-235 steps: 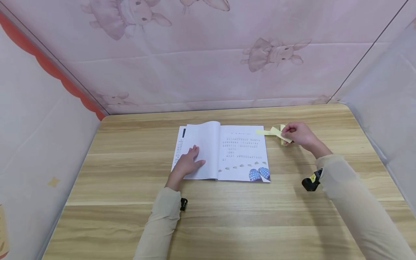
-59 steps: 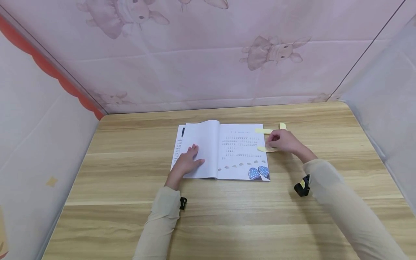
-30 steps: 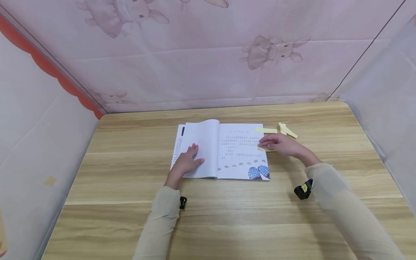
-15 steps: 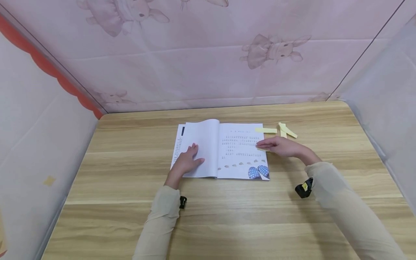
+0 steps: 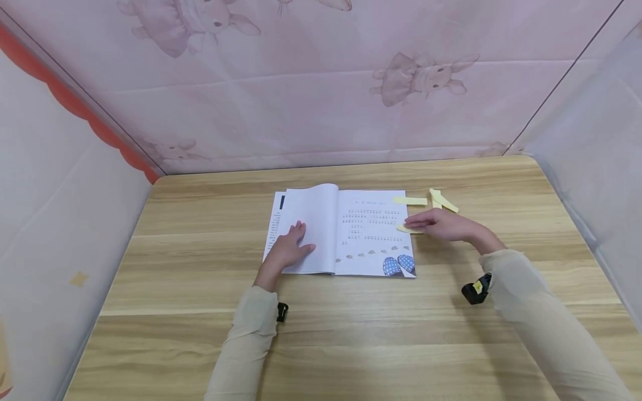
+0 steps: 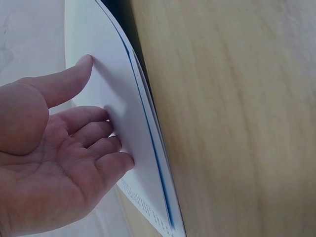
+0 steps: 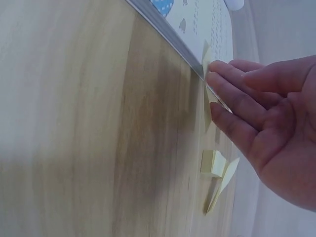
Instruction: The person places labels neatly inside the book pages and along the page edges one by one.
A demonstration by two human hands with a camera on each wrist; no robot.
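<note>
An open book (image 5: 372, 245) lies on the table, its right page printed with text and blue dotted shapes. My left hand (image 5: 286, 252) rests on the blank left page with spread fingers, and the left wrist view shows its fingertips (image 6: 127, 160) touching the paper. At the right page's edge, my right hand (image 5: 448, 224) presses straight fingers on a pale yellow sticky strip (image 7: 208, 114), which they partly cover. Higher up, another yellow sticky strip (image 5: 416, 201) juts out past the page edge. A small sticky-note pad (image 7: 212, 164) sits just beyond the right hand, with a loose-looking strip (image 5: 448, 204) angled across it.
The wooden table (image 5: 346, 334) extends around the book. Behind it hangs a pink rabbit-print cloth (image 5: 311, 111), and pale side panels (image 5: 597, 184) flank it. Black wrist devices (image 5: 476, 289) are worn at both cuffs.
Earlier my right hand pinched a strip at the pad, then brought one to the page edge. Its fingers then straightened over it and have just slid slightly right. The left hand stayed put.
</note>
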